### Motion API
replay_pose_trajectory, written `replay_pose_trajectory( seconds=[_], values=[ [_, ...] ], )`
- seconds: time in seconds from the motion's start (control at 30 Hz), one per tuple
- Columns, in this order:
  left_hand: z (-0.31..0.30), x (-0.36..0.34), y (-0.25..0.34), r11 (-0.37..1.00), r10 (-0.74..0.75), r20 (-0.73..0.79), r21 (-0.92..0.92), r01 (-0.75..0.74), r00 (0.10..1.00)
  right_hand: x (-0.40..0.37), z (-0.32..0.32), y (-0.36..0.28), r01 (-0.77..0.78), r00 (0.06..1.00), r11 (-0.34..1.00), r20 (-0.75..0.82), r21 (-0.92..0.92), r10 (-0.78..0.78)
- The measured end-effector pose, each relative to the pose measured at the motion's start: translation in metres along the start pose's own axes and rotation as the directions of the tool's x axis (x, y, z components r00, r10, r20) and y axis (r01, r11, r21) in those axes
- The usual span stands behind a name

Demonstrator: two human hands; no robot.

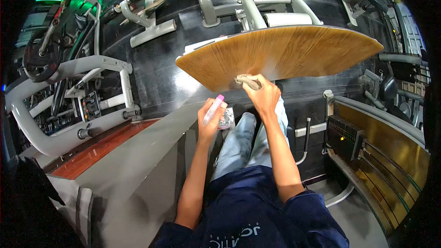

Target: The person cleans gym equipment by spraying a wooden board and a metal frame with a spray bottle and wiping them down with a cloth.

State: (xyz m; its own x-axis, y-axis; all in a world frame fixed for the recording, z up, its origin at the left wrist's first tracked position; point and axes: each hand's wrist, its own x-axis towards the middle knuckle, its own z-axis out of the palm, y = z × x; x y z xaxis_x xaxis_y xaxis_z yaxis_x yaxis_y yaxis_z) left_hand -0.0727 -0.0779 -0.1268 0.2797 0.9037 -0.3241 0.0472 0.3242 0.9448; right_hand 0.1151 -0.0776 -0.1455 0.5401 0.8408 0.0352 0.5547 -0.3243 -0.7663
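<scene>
1. Spray bottle (213, 110), pink-tipped, sits in your left hand (205, 120), fingers closed around it, just off the wooden panel's near edge.
2. Your right hand (265, 97) grips a folded beige cloth (248, 81) at the near edge of the wooden panel (285, 50), left of its middle; it seems to touch, though your fingers partly hide the contact.
3. Wiping looks to be the step in hand. Shifting the cloth along that edge would call for a flat, firm press, with the bottle held clear.
4. Beyond the panel's far edge stands a grey-framed machine (251, 11).
</scene>
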Motion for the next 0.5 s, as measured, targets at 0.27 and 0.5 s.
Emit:
replay_pose_trajectory(
  seconds=[0.27,0.5],
  values=[
    [0.012,-0.003,0.005,0.993,-0.092,0.006,-0.069,0.092,0.996,0.0,0.001,-0.009,0.035,0.999,0.999,-0.009,0.035,-0.035],
    [0.013,-0.002,0.01,0.998,-0.069,-0.021,0.005,0.069,0.997,0.006,-0.01,0.016,-0.061,0.998,0.998,0.032,-0.019,0.062]
  ],
)
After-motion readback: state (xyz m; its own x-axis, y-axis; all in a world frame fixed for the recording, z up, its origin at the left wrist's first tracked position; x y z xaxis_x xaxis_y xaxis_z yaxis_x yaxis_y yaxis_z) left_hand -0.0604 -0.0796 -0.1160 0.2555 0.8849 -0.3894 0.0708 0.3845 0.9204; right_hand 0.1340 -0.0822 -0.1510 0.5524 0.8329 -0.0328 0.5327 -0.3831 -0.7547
